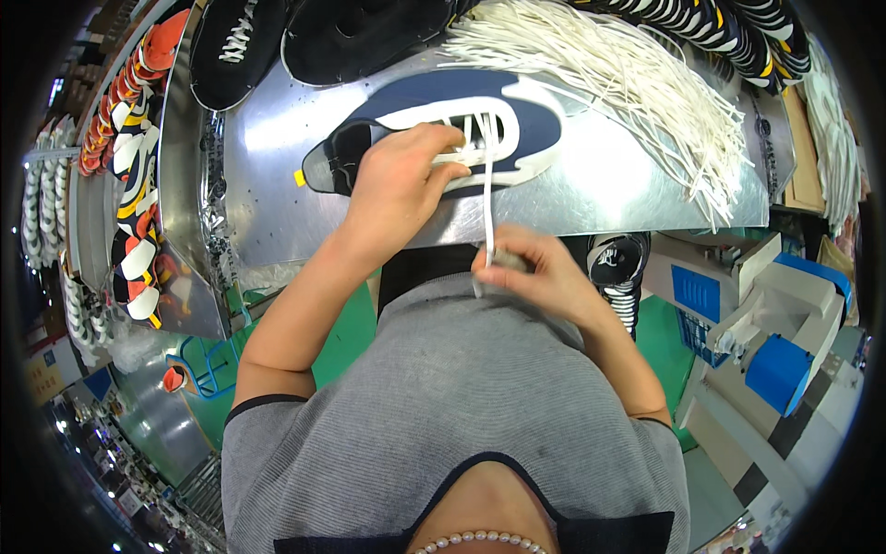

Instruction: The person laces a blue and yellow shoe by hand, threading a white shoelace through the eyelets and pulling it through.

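A navy and white shoe upper (540,125) lies sideways on the metal tabletop, its dark heel end to the left. White lace crosses part of its eyelet opening. My left hand (401,175) rests on the upper, thumb and forefinger gripping it beside the eyelets. From the eyelets, a white shoelace (488,198) runs taut toward me over the table's near edge. My right hand (535,268) is closed on that shoelace in front of my body. A small yellow tag (299,177) sticks out by the heel.
A heap of loose white laces (637,102) covers the table's far right. Black shoe uppers (355,37) lie along the far side. Stacked coloured uppers (137,185) stand at left. A grey and blue machine (775,323) is at my right; a black shoe (620,263) hangs near it.
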`<state>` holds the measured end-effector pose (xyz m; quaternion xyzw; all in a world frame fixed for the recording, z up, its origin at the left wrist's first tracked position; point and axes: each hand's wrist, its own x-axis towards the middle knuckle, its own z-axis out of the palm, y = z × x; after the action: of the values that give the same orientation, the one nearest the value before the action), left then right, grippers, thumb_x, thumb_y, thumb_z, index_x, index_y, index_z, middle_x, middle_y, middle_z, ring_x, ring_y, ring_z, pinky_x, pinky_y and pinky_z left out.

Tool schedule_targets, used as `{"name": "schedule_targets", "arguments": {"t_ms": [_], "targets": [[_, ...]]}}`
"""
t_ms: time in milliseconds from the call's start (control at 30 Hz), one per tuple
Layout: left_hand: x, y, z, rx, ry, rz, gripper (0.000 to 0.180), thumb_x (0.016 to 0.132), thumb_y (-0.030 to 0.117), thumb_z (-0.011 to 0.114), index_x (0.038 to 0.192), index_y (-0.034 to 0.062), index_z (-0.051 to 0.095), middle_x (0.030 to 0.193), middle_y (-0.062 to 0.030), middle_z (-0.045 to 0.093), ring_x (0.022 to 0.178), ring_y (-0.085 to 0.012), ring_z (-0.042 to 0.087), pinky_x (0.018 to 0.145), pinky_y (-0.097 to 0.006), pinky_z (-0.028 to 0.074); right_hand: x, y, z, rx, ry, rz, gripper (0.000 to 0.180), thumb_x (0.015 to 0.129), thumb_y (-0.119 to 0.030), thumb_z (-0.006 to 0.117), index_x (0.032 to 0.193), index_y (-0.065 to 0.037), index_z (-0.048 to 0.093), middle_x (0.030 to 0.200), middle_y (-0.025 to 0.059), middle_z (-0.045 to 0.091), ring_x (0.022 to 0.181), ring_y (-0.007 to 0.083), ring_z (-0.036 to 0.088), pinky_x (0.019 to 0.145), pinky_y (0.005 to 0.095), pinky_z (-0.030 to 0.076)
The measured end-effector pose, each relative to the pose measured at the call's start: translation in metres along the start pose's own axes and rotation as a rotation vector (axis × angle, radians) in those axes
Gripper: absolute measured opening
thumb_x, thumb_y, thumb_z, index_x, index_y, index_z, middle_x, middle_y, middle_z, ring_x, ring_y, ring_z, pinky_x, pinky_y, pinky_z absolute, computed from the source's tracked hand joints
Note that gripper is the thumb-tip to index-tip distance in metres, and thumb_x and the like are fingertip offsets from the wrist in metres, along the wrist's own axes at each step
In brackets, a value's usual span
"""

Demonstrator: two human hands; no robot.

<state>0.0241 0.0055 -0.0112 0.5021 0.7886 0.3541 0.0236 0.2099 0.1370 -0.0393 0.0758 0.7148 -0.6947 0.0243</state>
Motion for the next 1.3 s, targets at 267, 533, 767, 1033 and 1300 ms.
{"name": "schedule_targets", "arguments": {"t_ms": [267,533,767,1033,1300], "targets": [[0.003,-0.007,0.001,0.023,-0.267,-0.171,0.029,0.092,0.023,0.069,0.108,-0.0004,0.069,0.092,-0.0152,0.068,0.083,-0.0317,0.066,0.075,-0.038,0.051,0.085,-0.021,-0.022,-0.02,0.532,-0.221,0.005,0.091,-0.005,0.069,0.094,0.0,0.07,0.089,-0.0015,0.061,0.08,0.0044,0.053,0.071,0.0206,0.042],[0.005,-0.003,0.006,-0.019,-0.241,-0.35,0.04,0.08,0.04,0.077,0.099,0.0048,0.072,0.076,-0.0145,0.07,0.069,-0.0315,0.068,0.067,-0.039,0.053,0.097,-0.002,-0.019,-0.019,0.618,-0.238,0.006,0.092,-0.004,0.069,0.097,0.0,0.069,0.09,-0.0016,0.063,0.082,0.0051,0.055,0.073,0.0204,0.044],[0.003,0.0,0.015,0.107,-0.134,-0.169,0.038,0.077,0.033,0.081,0.096,0.0014,0.07,0.086,-0.0144,0.07,0.072,-0.0329,0.068,0.067,-0.039,0.052,0.087,-0.006,-0.016,0.063,0.636,-0.251,0.021,0.095,-0.006,0.066,0.113,0.002,0.061,0.089,0.0018,0.063,0.08,0.0055,0.056,0.073,0.0207,0.045],[0.001,-0.005,0.015,0.131,-0.115,-0.095,0.032,0.08,0.028,0.079,0.092,0.0003,0.069,0.083,-0.0128,0.068,0.07,-0.0311,0.066,0.063,-0.038,0.05,0.032,-0.004,-0.01,-0.301,0.459,-0.022,0.015,0.098,-0.017,0.061,0.103,-0.004,0.055,0.077,0.011,0.069,0.065,0.0248,0.069,0.059,0.0335,0.05],[0.002,-0.006,0.013,0.085,-0.128,-0.093,0.031,0.079,0.026,0.081,0.09,0.0001,0.069,0.082,-0.0122,0.067,0.069,-0.0302,0.066,0.062,-0.037,0.05,0.035,-0.002,-0.015,-0.36,0.415,-0.001,0.011,0.098,-0.014,0.06,0.097,-0.004,0.055,0.069,0.0086,0.066,0.055,0.0213,0.065,0.054,0.0325,0.048]]}}
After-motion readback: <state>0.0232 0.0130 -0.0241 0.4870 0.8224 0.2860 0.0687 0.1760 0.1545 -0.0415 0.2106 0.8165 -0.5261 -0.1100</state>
